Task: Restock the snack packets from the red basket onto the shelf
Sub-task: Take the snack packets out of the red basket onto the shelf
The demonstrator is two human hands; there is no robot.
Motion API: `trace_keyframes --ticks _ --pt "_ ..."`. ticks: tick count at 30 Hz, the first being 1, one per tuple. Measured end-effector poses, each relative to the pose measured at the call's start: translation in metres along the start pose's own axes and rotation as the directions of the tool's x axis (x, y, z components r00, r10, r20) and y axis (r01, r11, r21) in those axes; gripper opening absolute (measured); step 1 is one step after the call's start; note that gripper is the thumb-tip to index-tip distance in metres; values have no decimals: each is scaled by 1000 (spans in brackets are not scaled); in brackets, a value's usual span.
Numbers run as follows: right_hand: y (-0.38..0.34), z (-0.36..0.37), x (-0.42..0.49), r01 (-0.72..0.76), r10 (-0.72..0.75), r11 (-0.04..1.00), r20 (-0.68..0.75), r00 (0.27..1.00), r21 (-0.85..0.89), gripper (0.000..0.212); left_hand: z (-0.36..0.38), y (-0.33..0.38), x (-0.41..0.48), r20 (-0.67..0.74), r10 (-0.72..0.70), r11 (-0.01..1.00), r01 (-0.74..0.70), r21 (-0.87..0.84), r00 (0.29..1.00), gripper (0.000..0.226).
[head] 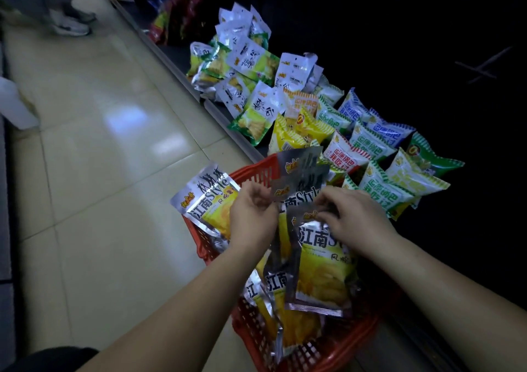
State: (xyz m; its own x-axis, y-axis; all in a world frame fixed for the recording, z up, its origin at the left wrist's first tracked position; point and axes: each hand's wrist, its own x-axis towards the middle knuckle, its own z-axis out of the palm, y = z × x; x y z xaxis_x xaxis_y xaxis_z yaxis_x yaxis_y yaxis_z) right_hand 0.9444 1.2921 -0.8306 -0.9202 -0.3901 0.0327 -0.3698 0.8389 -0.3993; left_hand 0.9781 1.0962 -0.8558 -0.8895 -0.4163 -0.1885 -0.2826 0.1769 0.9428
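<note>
The red basket (pixel 310 346) sits on the floor against the low shelf (pixel 216 109), full of silver-and-yellow snack packets (pixel 319 274). My left hand (pixel 252 215) holds a bunch of these packets by their top edges over the basket, with one packet (pixel 205 200) fanned out to the left. My right hand (pixel 353 215) pinches the top corner of a packet standing in the basket. The shelf holds rows of white-and-green packets (pixel 251 61) and striped colourful packets (pixel 376 155).
Pale floor tiles (pixel 94 143) fill the aisle on the left. A person's legs and shoes (pixel 71 24) stand at the far end of the aisle. A white object (pixel 14 103) lies at the left edge. The shelf's depth is dark.
</note>
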Motion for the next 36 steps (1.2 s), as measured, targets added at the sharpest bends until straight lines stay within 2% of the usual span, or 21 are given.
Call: trace_keyframes --ticks 5,8,11,13,20,25,28,33,34,36 --pt "-27 -52 -36 -98 107 991 -93 990 93 28 -31 45 -27 7 139 990 -139 34 990 36" --pt "-34 -85 -73 -163 178 982 -164 970 97 32 -42 71 -57 81 209 968 -218 125 975 37" --pt "-25 -117 -119 -288 317 946 -230 920 152 38 -39 92 -90 166 258 935 -289 205 952 33" --pt "-16 -136 -148 -364 409 908 -259 875 205 41 -24 109 -110 225 276 928 -320 190 934 35" --pt "49 -167 -224 -582 613 789 -292 734 194 43 80 107 -167 493 256 915 -372 154 832 28" --pt "113 -154 -265 -725 781 622 -287 554 295 40 165 74 -184 638 224 913 -387 126 737 28" --pt "158 -141 -283 -745 853 522 -273 446 414 40 223 56 -187 679 166 928 -347 139 715 35" --pt "223 -136 -302 -779 850 515 -330 410 357 35 305 37 -190 681 119 966 -243 88 722 40" --pt "235 -137 -306 -790 838 523 -362 408 321 33 318 31 -191 687 116 965 -244 91 717 37" --pt "256 -132 -318 -833 772 534 -484 412 144 29 337 15 -195 700 104 954 -269 131 707 26"
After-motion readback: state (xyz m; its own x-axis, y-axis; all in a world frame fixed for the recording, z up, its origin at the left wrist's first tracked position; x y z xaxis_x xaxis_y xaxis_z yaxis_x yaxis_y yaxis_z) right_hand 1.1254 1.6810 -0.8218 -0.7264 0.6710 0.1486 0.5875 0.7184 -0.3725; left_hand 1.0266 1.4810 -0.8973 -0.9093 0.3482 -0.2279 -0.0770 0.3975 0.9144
